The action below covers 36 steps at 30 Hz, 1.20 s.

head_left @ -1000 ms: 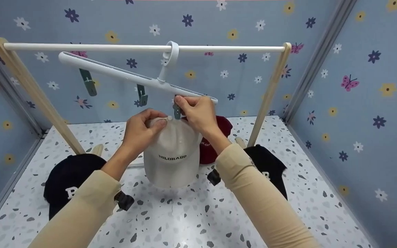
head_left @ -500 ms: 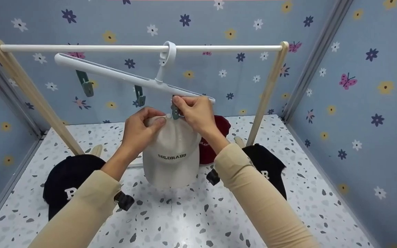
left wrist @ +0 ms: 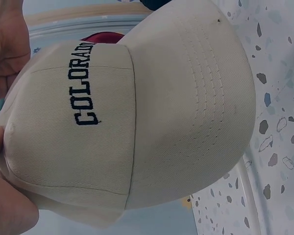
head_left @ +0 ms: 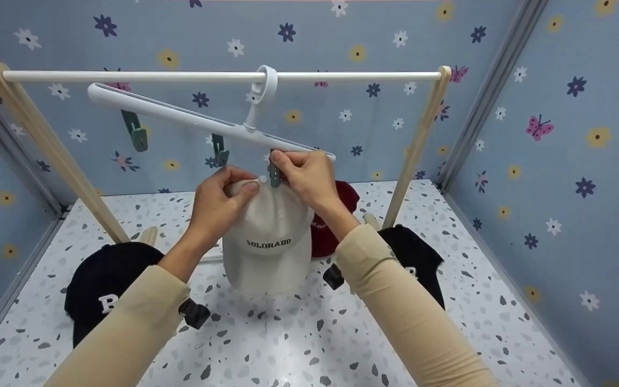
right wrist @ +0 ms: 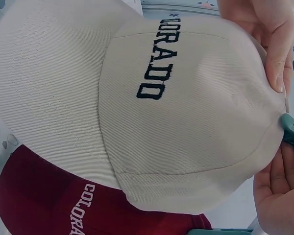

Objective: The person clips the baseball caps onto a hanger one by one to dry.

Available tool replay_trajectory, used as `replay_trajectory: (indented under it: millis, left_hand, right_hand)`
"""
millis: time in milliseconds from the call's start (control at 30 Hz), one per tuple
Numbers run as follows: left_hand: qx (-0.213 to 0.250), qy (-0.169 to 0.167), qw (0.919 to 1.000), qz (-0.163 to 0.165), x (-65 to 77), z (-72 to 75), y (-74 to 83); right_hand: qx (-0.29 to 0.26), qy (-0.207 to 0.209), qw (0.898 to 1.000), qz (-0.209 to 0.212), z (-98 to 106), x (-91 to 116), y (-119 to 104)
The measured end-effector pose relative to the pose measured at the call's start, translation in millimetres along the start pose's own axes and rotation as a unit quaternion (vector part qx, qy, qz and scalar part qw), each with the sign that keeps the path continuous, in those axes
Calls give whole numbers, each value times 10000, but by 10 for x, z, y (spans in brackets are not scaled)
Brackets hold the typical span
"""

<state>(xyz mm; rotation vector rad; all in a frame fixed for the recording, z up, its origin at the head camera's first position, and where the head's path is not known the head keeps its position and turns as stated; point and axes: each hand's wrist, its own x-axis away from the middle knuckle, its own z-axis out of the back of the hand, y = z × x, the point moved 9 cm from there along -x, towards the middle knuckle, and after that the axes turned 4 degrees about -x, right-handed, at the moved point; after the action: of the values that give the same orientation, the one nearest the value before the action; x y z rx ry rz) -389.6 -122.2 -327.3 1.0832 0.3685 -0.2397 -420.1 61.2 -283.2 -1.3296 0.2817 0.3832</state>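
A cream baseball cap lettered COLORADO hangs brim down below a white hanger. My left hand pinches the fabric at the top of its crown, beside the button. With thumb and fingers my right hand squeezes a green clip under the hanger's lower right arm. In the right wrist view the clip's tip touches the crown's top; whether it bites the fabric I cannot tell. Behind the cream cap is a dark red cap, with a green clip at its edge.
The hanger tilts down to the right from the white rail of a wooden-legged rack. Two more green clips dangle on its left side. One black cap lies at left on the speckled table, another black cap at right.
Both hands keep their holds on the cream cap and the clip almost in place. The head view has shifted slightly; the hanger and caps look otherwise the same.
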Motion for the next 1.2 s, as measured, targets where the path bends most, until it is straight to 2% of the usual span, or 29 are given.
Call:
replay_trajectory:
  millis: [467, 867, 1200]
  left_hand:
    - [42, 55, 10000, 34, -16, -5, 44]
    - [209, 223, 9994, 130, -2, 7, 2]
    - [368, 213, 9989, 199, -6, -6, 9]
  right_hand:
    - [315, -23, 9995, -27, 0, 5, -10]
    - [318, -4, 9995, -1, -12, 12, -10]
    - [335, 56, 9994, 9, -4, 7, -15]
